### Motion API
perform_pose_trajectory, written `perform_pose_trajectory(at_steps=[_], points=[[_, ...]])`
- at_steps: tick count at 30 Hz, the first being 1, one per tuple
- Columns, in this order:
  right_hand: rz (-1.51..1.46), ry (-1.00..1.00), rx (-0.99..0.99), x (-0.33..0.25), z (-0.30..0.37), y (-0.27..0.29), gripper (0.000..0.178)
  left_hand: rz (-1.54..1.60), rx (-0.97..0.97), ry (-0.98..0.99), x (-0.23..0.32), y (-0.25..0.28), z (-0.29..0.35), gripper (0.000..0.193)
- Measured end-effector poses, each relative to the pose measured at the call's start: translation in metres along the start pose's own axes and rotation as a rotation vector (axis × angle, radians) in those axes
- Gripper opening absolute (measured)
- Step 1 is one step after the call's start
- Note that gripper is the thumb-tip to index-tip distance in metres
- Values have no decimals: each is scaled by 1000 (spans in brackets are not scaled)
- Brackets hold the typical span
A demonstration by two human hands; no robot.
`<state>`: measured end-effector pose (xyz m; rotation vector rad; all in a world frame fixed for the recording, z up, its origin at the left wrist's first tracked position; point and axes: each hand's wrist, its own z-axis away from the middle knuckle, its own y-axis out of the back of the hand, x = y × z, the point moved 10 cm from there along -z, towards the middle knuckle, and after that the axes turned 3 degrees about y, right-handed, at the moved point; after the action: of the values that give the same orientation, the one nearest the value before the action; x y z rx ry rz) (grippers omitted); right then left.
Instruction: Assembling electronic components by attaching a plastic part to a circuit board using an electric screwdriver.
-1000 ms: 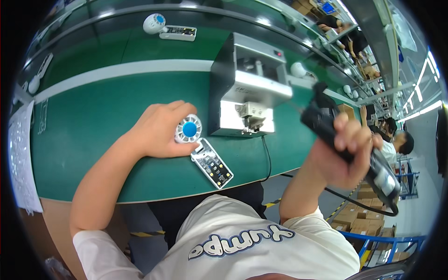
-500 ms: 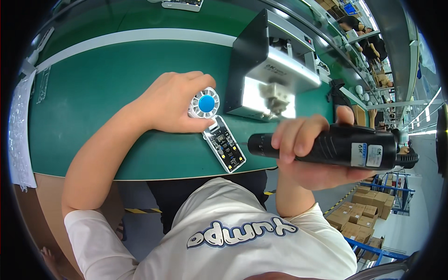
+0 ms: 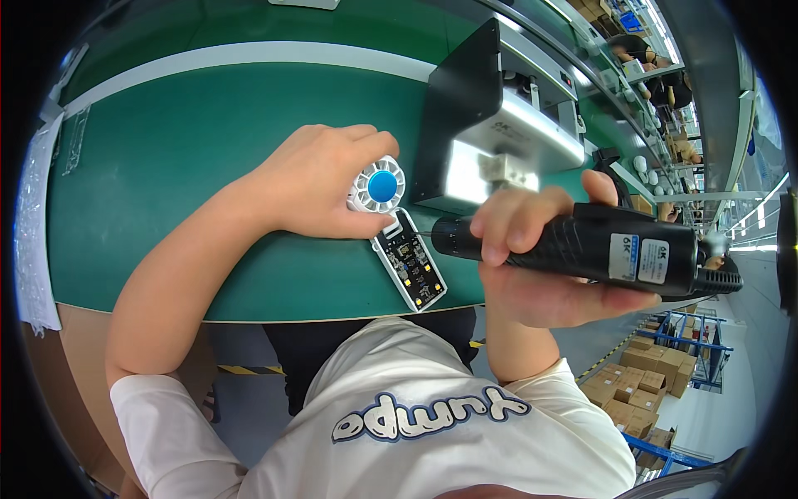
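My left hand (image 3: 320, 179) is closed around the round head of a white handheld device (image 3: 355, 202), thumb along its lower side. Set in the ribbed, wheel-like head is a blue disc (image 3: 381, 186). The handle stretches toward the bench's front edge, its dark circuit board (image 3: 413, 264) facing up with small yellow parts on it. Wrapped around a black electric screwdriver (image 3: 573, 245) is my right hand (image 3: 532, 287), which holds it nearly level. The thin bit (image 3: 424, 234) points left at the upper right side of the board; whether it touches, I cannot tell.
A black and silver bench machine (image 3: 490, 125) stands just beyond the screwdriver. Clear plastic wrap (image 3: 41, 224) lies at the left end of the green bench (image 3: 166, 116). Another white device (image 3: 307, 3) is partly visible at the far side. People (image 3: 665, 83) work at the far right.
The screwdriver has moved left and slightly up, bringing its bit closer to the circuit board. My left hand keeps its hold on the device. The whole view has shifted slightly.
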<state>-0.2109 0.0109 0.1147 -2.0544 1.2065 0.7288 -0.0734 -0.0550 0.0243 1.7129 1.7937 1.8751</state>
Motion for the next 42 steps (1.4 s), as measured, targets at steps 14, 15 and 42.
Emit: perform_pose_trajectory(at_steps=[14,15,42], points=[[-67,-69,-51,10,-5,-2,96,-17,5,1,1,0,1,54],[-67,-68,-52,10,-5,-2,96,-12,3,4,0,0,1,53],[-5,-24,-151,8,-5,-19,95,-8,-5,9,0,0,1,52]])
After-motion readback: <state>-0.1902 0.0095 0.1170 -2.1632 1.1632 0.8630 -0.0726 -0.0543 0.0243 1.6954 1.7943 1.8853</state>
